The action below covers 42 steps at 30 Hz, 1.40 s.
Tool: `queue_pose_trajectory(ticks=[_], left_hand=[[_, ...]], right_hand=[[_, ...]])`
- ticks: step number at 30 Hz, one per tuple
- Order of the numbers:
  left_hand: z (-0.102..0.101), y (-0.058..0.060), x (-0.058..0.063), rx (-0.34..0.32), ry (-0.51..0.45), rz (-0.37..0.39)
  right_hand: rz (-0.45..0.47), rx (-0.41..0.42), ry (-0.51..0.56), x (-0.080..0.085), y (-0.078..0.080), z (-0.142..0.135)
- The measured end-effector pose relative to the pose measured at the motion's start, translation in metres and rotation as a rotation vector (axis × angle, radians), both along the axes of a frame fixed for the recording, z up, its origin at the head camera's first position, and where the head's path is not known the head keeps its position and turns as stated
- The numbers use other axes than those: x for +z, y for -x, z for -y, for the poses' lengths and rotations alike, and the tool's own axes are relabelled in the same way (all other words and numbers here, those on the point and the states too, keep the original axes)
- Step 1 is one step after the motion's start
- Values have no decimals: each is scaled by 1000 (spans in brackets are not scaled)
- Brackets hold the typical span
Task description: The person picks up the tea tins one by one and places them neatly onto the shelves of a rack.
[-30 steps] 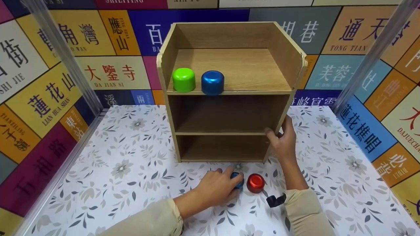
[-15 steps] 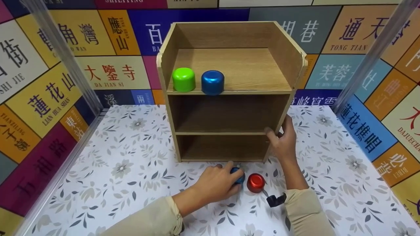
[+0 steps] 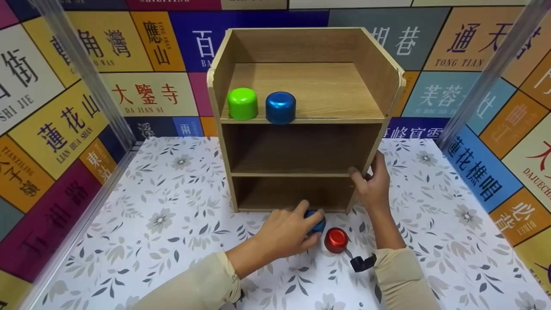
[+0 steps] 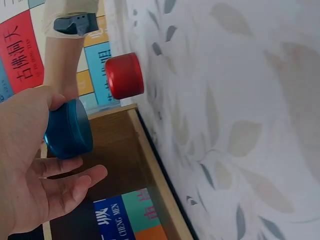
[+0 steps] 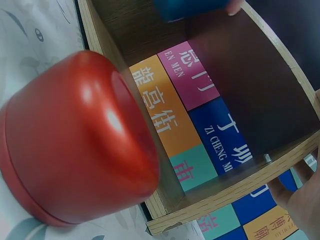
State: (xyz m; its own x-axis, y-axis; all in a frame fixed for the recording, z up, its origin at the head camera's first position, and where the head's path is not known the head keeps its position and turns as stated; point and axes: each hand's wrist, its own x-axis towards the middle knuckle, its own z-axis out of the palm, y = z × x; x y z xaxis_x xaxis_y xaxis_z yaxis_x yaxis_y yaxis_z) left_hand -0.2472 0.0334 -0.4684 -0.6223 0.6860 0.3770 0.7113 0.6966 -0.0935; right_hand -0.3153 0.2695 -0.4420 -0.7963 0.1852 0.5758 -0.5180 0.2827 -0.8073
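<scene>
1. Gripping the lower blue cup [image 4: 67,131], the left hand [image 3: 282,234] has its thumb on one side and fingers on the other, with some fingers reaching past the cup into the space beyond.
2. The lower blue cup is in front of the lowest compartment of the shelf [image 3: 310,82], right of that compartment's middle; in the left wrist view it appears lifted clear of the bench [image 3: 129,193].
3. The red cup [image 3: 336,240] stands on the bench just beside it, nearer the person and to the right.
4. The right hand [image 3: 373,185] is closed around the right side of the shelf, thumb over the front edge and fingers on the outer face.
5. On the shelf's top board, near the front edge, sit the green cup [image 3: 243,104], toward the left end, and the upper blue cup [image 3: 281,107], apart from it on its right.
6. Pale sleeves [image 3: 189,282] cover both forearms; a dark strap [image 4: 75,24] circles the right one.
7. Leaf-patterned covering spreads over the bench, and a wall [image 3: 146,94] of coloured sign panels rises behind.
</scene>
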Motion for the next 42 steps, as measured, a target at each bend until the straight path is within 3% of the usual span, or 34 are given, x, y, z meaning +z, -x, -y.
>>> queue_pose_trajectory(ticks=[16,28,42], left_hand=[[0,5,35,-6,-135,-118],[-3,8,71,28,-204,-122],[-3,8,100,55,-234,-137]], right_hand=[[9,9,5,-2,1,0],[-25,-16,-30,-1,0,0],[-12,-11,-35,-1,0,-1]])
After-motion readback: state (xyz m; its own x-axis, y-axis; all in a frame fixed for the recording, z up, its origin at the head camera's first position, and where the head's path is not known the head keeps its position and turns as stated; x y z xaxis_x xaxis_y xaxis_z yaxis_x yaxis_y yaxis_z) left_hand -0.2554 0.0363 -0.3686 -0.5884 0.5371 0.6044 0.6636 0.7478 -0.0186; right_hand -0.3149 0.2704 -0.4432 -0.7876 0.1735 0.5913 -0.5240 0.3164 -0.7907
